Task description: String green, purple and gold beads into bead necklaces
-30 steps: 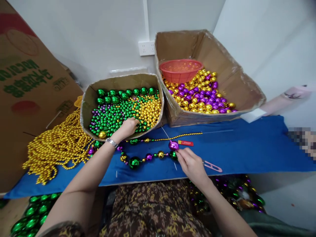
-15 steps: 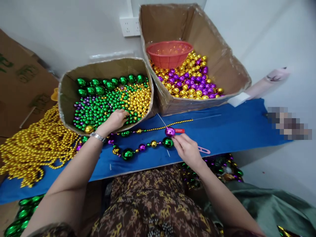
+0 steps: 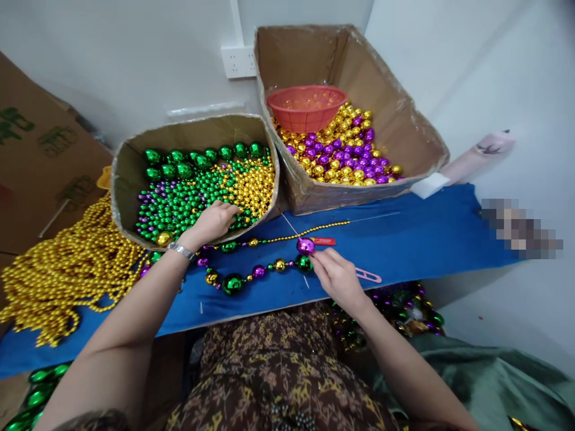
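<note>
My left hand (image 3: 214, 221) reaches over the near rim of the smaller box (image 3: 117, 197), at the small green and gold beads (image 3: 251, 185). Its fingers are curled together; whatever they pinch is hidden. My right hand (image 3: 340, 278) is closed at the end of a bead string (image 3: 259, 271), fingertips against a large purple bead (image 3: 306, 246) and a green bead (image 3: 303, 263). A thin white thread (image 3: 290, 223) runs up and left from the purple bead. The string lies in a loop on the blue cloth (image 3: 431, 239), with purple, gold and green beads along it.
Behind stands a larger box (image 3: 395, 108) of gold and purple beads with a red basket (image 3: 309, 111). Gold bead strands (image 3: 67, 263) pile up at left. A pink clip (image 3: 369, 275), a red label (image 3: 324, 242) and a pink tube (image 3: 480, 155) lie at right.
The view has shifted slightly. My left hand has moved a little to the right among the small beads, its fingers still curled. My right hand stays at the purple bead.
</note>
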{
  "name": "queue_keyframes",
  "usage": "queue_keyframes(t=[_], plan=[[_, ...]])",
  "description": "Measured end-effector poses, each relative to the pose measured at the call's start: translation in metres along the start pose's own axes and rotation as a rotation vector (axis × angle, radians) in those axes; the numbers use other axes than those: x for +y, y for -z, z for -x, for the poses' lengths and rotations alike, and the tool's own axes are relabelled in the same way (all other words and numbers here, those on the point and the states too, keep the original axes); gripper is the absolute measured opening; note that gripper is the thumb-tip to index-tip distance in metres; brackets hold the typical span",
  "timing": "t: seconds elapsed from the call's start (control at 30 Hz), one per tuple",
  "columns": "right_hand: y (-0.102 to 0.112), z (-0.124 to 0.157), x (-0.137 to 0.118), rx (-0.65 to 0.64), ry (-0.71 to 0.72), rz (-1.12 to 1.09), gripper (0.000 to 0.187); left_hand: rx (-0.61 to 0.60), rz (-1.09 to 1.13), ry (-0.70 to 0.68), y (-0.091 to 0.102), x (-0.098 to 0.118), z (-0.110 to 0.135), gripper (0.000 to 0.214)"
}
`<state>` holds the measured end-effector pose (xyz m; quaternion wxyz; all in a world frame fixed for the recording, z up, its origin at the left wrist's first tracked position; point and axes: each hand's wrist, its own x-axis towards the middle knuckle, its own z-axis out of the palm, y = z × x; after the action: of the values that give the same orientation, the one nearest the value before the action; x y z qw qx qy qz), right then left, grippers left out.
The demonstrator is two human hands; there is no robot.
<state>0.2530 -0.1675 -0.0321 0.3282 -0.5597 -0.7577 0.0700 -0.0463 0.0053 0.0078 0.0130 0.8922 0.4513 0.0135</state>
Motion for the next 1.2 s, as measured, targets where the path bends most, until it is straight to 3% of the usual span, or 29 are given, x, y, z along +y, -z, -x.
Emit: queue_keyframes(t=[0.1, 0.17, 0.3, 0.4, 0.73, 1.03, 1.2], plan=[[-0.001, 0.001, -0.001, -0.006, 0.008, 0.005, 0.031, 0.208, 0.358, 0.110, 0.004, 0.010, 0.005, 0.025], [-0.004, 0.000, -0.003, -0.009, 0.020, -0.001, 0.031, 0.295, 0.774, 0.210, 0.009, 0.027, 0.010, 0.029], [-0.009, -0.002, -0.010, -0.036, 0.049, -0.006, 0.031, 0.252, 1.623, 0.323, 0.013, 0.067, 0.017, 0.034], [-0.010, -0.003, -0.013, -0.052, 0.081, 0.015, 0.031, 0.210, 1.880, 0.338, 0.012, 0.085, 0.019, 0.029], [-0.007, -0.002, -0.009, -0.053, 0.102, 0.078, 0.031, 0.176, 1.927, 0.333, 0.008, 0.095, 0.019, 0.027], [0.003, -0.003, -0.002, -0.060, 0.079, 0.202, 0.028, 0.280, 1.616, 0.278, 0.018, 0.102, 0.013, 0.030], [0.004, -0.007, 0.022, -0.023, 0.011, 0.111, 0.028, 0.298, 1.446, 0.157, 0.013, 0.123, 0.005, 0.026]])
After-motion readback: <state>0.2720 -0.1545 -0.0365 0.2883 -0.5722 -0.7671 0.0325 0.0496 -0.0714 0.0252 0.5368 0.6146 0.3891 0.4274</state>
